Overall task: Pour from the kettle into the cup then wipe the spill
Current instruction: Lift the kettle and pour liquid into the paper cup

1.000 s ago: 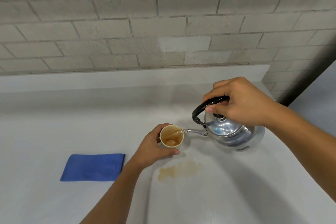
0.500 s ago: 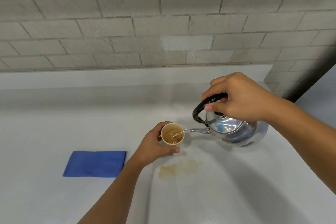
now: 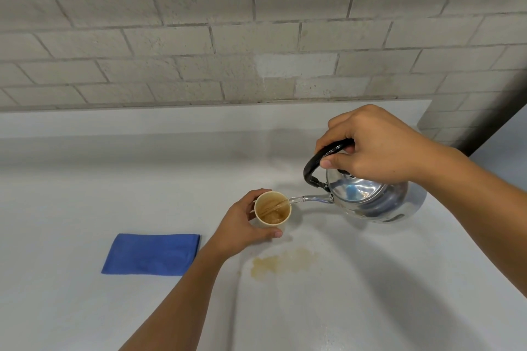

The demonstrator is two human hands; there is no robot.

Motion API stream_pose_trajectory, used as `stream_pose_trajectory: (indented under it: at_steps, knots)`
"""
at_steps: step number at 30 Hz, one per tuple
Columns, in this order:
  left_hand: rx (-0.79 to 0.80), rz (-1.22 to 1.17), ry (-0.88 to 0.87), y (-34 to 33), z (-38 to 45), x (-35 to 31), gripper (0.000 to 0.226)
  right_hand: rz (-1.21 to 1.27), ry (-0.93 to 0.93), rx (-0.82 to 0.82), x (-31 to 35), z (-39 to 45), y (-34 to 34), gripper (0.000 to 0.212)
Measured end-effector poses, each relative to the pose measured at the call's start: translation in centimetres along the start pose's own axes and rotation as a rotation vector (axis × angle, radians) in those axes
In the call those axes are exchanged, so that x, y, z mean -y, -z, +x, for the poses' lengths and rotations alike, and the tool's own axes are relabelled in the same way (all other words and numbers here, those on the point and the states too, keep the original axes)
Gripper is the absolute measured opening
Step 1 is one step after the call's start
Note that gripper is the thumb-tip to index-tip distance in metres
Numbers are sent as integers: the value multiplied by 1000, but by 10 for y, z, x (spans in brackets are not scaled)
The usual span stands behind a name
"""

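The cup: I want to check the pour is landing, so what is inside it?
Inside the cup sits brownish liquid, with a clear stream from the kettle spout entering at the rim. The left hand wraps its outside; the cup's bottom is covered by the liquid.

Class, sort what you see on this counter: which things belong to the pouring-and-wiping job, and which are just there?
Part of the job:
kettle in the right hand
cup in the left hand
brown spill
blue cloth

Just there:
brick wall
counter, nothing idle on it
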State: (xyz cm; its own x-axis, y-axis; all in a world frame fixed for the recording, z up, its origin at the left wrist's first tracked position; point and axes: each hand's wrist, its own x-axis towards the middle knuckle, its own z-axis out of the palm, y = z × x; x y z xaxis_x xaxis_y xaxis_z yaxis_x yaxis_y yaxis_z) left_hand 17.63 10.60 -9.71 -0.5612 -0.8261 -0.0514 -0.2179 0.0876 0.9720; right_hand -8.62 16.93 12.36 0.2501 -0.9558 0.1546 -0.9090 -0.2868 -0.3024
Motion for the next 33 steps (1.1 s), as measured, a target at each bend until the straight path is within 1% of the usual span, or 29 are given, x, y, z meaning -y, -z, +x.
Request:
stream_pose_trajectory:
  at_steps: [23, 28, 33]
  knots:
    - [-7, 0, 2, -1, 0, 1, 85, -120, 6, 39, 16, 2, 1, 13]
    - [-8, 3, 8, -1, 0, 1, 86, -86, -7, 16, 10, -3, -1, 13]
    - [-10, 7, 10, -2, 0, 1, 85, 47, -42, -35, 1, -14, -6, 10]
